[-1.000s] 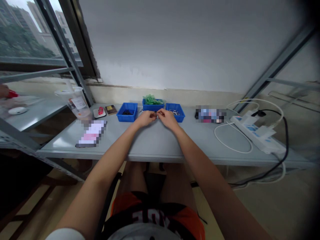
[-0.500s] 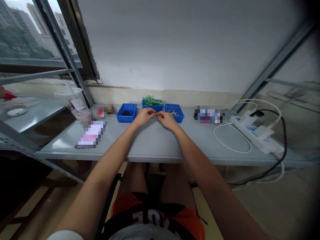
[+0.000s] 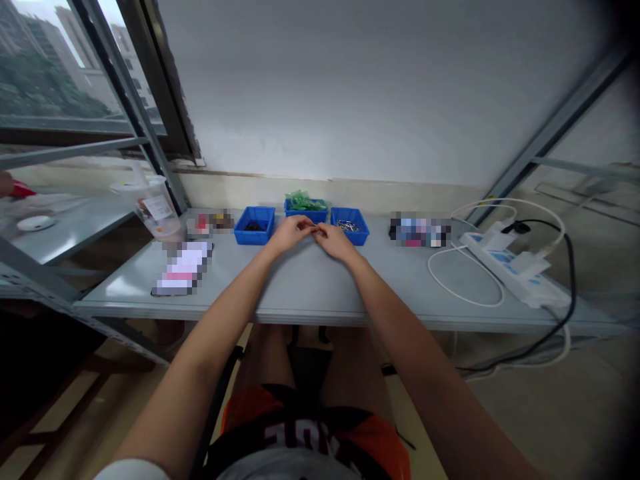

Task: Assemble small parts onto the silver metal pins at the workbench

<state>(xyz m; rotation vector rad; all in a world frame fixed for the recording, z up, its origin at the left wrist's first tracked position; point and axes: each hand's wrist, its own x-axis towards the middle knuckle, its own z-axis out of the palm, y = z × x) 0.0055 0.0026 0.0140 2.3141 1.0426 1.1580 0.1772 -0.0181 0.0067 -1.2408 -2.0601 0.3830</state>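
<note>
My left hand [image 3: 295,232] and my right hand [image 3: 331,239] meet fingertip to fingertip above the grey table, both closed in a pinch. Whatever lies between the fingers is too small to make out. Just behind my hands is a blue bin [image 3: 306,217] with green plastic pieces [image 3: 300,200] in it. To the left of my left hand stands a blue bin [image 3: 254,238] holding dark small parts [image 3: 255,227]. Another blue bin [image 3: 356,238], beside my right hand, contains shiny metal parts [image 3: 347,227].
A phone [image 3: 184,269] and a plastic cup [image 3: 159,210] are on the left of the table [image 3: 310,287]. On the right lie a blurred-out item [image 3: 419,231], a white power strip [image 3: 515,273] and looping cables. Part of a person's hand [image 3: 6,184] shows far left.
</note>
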